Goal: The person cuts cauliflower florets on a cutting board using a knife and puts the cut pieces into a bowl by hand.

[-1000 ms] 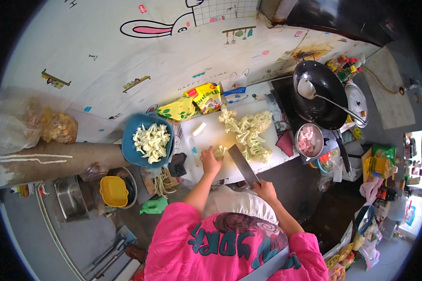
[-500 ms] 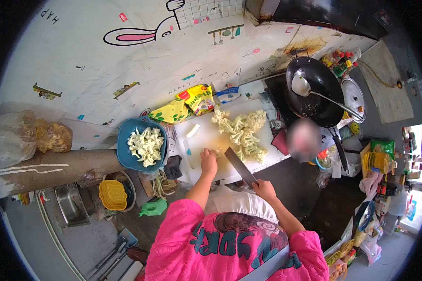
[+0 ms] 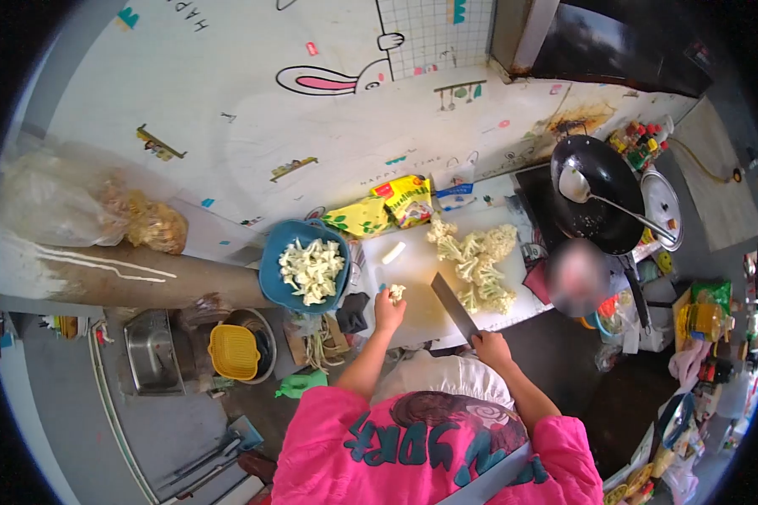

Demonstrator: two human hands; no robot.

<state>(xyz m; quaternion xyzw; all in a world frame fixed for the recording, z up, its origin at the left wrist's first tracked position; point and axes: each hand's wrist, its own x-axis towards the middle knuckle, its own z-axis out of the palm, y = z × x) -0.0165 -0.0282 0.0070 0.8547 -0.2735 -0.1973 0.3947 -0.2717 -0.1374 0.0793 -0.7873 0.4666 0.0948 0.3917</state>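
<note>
A small cauliflower floret (image 3: 397, 292) is located over the left half of the white cutting board (image 3: 414, 268), at the fingertips of the left hand (image 3: 388, 315); the left hand grasps it between thumb and fingers. The right hand (image 3: 490, 348) is closed around the handle of a cleaver (image 3: 454, 309), whose blade points away from the person and slants toward the left. Contact between blade and board cannot be determined. The cleaver is positioned between the left hand and a pile of cauliflower pieces (image 3: 473, 259), which occupies the right part of the board. A white stalk piece (image 3: 393, 252) lies near the board's far left corner. To the left of the board stands a blue basket (image 3: 271, 276) containing cut florets (image 3: 311, 269). Behind the board, a yellow-green packet (image 3: 359, 217), a yellow-and-red packet (image 3: 406, 202) and a blue-and-white packet (image 3: 454, 190) are placed along the wall. To the right, a black wok (image 3: 610, 220) contains a ladle (image 3: 574, 184) with its handle extending over the rim; a metal lid (image 3: 661, 204) is located beside the wok. The area in front of the wok is blurred, and its contents cannot be identified.
</note>
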